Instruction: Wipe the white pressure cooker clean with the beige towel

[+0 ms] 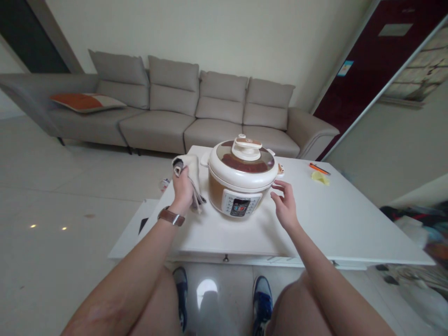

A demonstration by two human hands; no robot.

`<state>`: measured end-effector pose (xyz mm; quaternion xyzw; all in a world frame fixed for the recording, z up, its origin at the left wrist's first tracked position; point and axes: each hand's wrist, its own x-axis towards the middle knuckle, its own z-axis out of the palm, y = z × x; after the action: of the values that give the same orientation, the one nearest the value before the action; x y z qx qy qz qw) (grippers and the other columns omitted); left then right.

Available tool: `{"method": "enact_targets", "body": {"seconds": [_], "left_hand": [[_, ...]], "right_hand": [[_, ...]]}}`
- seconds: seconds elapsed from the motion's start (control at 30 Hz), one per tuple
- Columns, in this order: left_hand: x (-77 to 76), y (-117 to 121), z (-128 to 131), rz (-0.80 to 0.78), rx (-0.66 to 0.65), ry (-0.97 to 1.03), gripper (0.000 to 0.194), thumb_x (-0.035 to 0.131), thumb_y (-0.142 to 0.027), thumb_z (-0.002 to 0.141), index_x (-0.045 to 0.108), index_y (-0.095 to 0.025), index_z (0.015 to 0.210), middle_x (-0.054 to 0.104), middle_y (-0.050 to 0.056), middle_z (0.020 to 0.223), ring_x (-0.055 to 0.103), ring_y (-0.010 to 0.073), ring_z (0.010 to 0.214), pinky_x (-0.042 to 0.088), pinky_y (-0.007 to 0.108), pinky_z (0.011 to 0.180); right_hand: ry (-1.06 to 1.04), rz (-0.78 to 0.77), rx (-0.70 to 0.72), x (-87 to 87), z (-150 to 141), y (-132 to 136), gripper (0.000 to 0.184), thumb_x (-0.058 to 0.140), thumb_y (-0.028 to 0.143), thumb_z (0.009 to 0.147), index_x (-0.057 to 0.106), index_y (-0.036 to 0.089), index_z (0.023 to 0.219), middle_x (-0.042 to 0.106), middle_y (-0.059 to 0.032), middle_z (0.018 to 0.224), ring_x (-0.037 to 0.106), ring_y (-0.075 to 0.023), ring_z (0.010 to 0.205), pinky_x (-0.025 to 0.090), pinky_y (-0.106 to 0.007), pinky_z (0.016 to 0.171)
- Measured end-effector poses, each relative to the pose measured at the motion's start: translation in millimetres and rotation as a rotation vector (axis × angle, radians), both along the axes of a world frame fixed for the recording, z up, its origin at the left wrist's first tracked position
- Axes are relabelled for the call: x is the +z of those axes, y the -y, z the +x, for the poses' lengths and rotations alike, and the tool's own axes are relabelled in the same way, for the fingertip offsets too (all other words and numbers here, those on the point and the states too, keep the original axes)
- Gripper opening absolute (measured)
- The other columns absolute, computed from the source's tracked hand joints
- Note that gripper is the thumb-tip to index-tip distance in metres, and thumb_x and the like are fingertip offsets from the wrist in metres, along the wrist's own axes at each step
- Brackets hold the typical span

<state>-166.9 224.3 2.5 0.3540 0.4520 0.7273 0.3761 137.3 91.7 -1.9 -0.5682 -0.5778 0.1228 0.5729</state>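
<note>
A white and gold electric pressure cooker [241, 179] stands upright on the white table, its lid on and its control panel turned towards me. My left hand [184, 186] is closed around a folded light cloth [191, 170] with dark edging, held just left of the cooker. On the other side, my right hand [285, 203] has its fingers apart and slightly curled, close to the cooker's right side. Whether those fingertips touch the cooker I cannot tell. Nothing shows in the right hand.
The white table [332, 224] has a drawer knob [226, 257] at its front edge. An orange pen-like tool [319, 168] and a crumpled yellow piece [320, 178] lie at its far right. Beyond it stands a grey sofa [157, 126] with an orange cushion [87, 101].
</note>
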Motion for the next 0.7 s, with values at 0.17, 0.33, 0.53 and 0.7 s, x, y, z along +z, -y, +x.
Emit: {"method": "enact_targets", "body": {"seconds": [0.17, 0.33, 0.53, 0.7], "left_hand": [[-11.6, 21, 34, -0.081, -0.117, -0.043, 0.032, 0.062, -0.037, 0.088, 0.070, -0.016, 0.111, 0.075, 0.014, 0.120, 0.069, 0.0296, 0.119, 0.049, 0.046, 0.112], [-14.1, 19, 44, -0.145, -0.085, 0.089, 0.031, 0.058, -0.032, 0.091, 0.067, -0.015, 0.115, 0.072, 0.014, 0.130, 0.066, 0.0282, 0.123, 0.049, 0.044, 0.113], [-17.1, 13, 52, -0.346, 0.025, 0.263, 0.025, 0.057, -0.028, 0.092, 0.069, -0.012, 0.106, 0.075, 0.014, 0.115, 0.071, 0.0272, 0.112, 0.053, 0.043, 0.105], [-11.1, 25, 58, -0.224, 0.008, 0.298, 0.029, 0.059, -0.031, 0.091, 0.071, -0.012, 0.109, 0.075, 0.014, 0.117, 0.070, 0.0279, 0.115, 0.053, 0.043, 0.106]], "right_hand": [[0.003, -0.012, -0.008, -2.6, 3, -2, 0.034, 0.064, 0.038, 0.092, 0.057, 0.030, 0.125, 0.059, -0.0075, 0.133, 0.062, -0.0261, 0.117, 0.055, -0.039, 0.081], [-0.014, -0.004, -0.012, -4.5, 5, -7, 0.033, 0.065, 0.039, 0.092, 0.058, 0.029, 0.122, 0.060, -0.0074, 0.131, 0.063, -0.0256, 0.114, 0.054, -0.039, 0.080], [-0.033, -0.020, -0.020, -4.7, 6, -9, 0.033, 0.064, 0.038, 0.091, 0.058, 0.029, 0.122, 0.060, -0.0064, 0.128, 0.063, -0.0247, 0.113, 0.054, -0.038, 0.081], [-0.029, -0.038, -0.012, -5.9, 6, -6, 0.034, 0.065, 0.040, 0.092, 0.058, 0.029, 0.123, 0.060, -0.0064, 0.128, 0.063, -0.0249, 0.113, 0.054, -0.038, 0.081]]}}
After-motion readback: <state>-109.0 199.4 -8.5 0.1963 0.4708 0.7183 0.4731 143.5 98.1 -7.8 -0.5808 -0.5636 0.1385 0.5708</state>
